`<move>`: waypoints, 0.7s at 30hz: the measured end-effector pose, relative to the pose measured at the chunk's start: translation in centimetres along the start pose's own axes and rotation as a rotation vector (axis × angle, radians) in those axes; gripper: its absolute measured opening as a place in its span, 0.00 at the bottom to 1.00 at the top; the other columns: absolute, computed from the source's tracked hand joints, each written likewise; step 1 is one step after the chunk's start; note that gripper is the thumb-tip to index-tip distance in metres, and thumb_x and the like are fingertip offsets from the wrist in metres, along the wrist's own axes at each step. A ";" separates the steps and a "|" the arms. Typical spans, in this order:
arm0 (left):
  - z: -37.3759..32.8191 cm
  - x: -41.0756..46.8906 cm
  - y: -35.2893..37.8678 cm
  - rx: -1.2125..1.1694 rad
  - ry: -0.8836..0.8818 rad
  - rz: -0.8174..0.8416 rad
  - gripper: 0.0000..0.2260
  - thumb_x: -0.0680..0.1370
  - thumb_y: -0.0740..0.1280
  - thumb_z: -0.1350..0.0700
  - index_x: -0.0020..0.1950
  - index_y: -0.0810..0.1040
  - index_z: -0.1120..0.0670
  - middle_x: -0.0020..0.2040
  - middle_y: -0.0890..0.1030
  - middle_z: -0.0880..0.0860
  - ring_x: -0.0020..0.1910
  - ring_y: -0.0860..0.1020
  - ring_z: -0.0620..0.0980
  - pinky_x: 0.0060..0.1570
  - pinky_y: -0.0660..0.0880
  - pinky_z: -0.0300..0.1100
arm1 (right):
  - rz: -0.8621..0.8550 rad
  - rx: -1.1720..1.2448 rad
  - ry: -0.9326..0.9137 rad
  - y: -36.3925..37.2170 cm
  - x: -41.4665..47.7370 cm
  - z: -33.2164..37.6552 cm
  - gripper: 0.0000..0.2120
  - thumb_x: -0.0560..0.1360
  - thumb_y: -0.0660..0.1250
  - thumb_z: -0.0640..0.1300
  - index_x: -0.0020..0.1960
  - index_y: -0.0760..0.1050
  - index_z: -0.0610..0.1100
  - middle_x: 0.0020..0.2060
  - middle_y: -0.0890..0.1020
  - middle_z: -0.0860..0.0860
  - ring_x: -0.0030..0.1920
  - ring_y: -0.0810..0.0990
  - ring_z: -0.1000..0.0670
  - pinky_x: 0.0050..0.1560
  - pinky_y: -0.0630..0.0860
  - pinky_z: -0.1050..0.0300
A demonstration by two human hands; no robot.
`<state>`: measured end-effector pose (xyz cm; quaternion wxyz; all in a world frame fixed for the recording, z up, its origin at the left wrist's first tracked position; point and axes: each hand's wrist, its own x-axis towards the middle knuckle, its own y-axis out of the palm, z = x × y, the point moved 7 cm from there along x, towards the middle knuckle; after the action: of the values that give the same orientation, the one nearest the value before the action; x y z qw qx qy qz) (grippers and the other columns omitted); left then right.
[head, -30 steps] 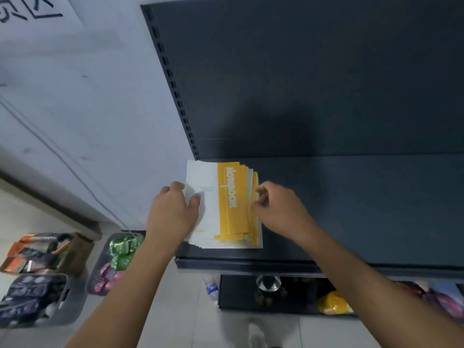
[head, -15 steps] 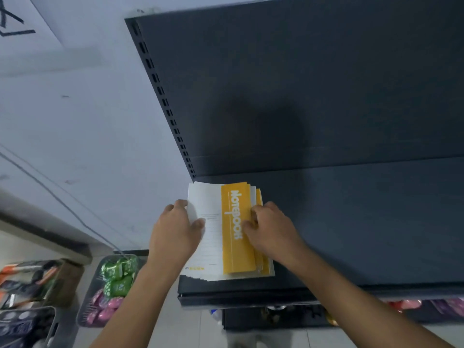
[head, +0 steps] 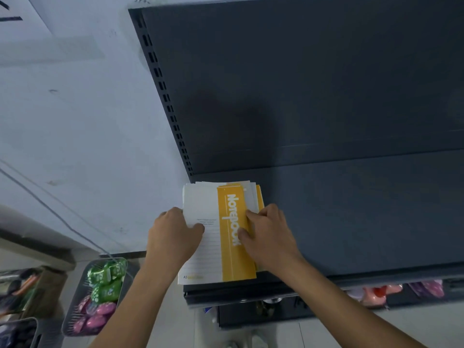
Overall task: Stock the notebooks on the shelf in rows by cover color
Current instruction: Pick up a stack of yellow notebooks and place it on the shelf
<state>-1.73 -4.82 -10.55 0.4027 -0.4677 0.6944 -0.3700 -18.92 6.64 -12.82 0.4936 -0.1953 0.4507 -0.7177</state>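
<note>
A stack of white notebooks with a yellow band lies flat on the dark shelf, at its left end near the front edge. My left hand grips the stack's left edge, thumb on the top cover. My right hand holds the right edge, with its thumb on the yellow band and its fingers curled over the side. The lower notebooks fan out slightly at the top right.
The shelf's dark back panel rises behind, with a slotted upright on its left. A grey basket of green and pink packets stands on the floor at lower left. Pink items sit on a lower shelf.
Both hands have stayed on the stack's edges. The right thumb has shifted onto the yellow band. The stack looks more squared and sits a little deeper on the shelf.
</note>
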 end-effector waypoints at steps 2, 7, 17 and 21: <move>0.4 -0.1 -0.1 -0.022 -0.003 0.005 0.07 0.75 0.68 0.51 0.45 0.76 0.55 0.42 0.79 0.51 0.38 0.76 0.47 0.30 0.65 0.38 | 0.001 0.025 0.003 0.1 -0.2 0.2 0.13 0.81 0.61 0.56 0.61 0.74 0.51 0.56 0.65 0.53 0.62 0.65 0.52 0.53 0.73 0.57; 0.5 -0.4 -0.6 -0.113 0.023 0.044 0.08 0.79 0.65 0.54 0.54 0.74 0.56 0.48 0.79 0.50 0.39 0.75 0.45 0.30 0.64 0.37 | 0.009 0.087 0.044 0.1 -0.5 0.2 0.19 0.80 0.62 0.54 0.68 0.72 0.49 0.61 0.67 0.52 0.66 0.65 0.50 0.58 0.73 0.54; 0.6 -0.8 -1.2 -0.452 0.019 0.098 0.10 0.81 0.65 0.57 0.62 0.71 0.52 0.55 0.79 0.51 0.53 0.79 0.55 0.51 0.79 0.56 | -0.030 0.349 0.152 0.1 0.0 -0.8 0.21 0.77 0.68 0.58 0.64 0.71 0.48 0.55 0.77 0.54 0.59 0.76 0.51 0.58 0.78 0.49; -0.4 -1.2 -0.9 -0.434 0.110 0.105 0.12 0.83 0.61 0.57 0.67 0.68 0.53 0.53 0.77 0.46 0.51 0.77 0.48 0.49 0.77 0.48 | -0.014 0.460 0.212 -0.1 -0.2 -0.6 0.21 0.78 0.69 0.56 0.65 0.68 0.49 0.52 0.80 0.55 0.52 0.81 0.52 0.51 0.80 0.53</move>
<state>-1.52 -3.91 -9.33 0.2731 -0.4857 0.8019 -0.2155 -19.31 7.09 -13.04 0.4702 -0.0045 0.3232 -0.8213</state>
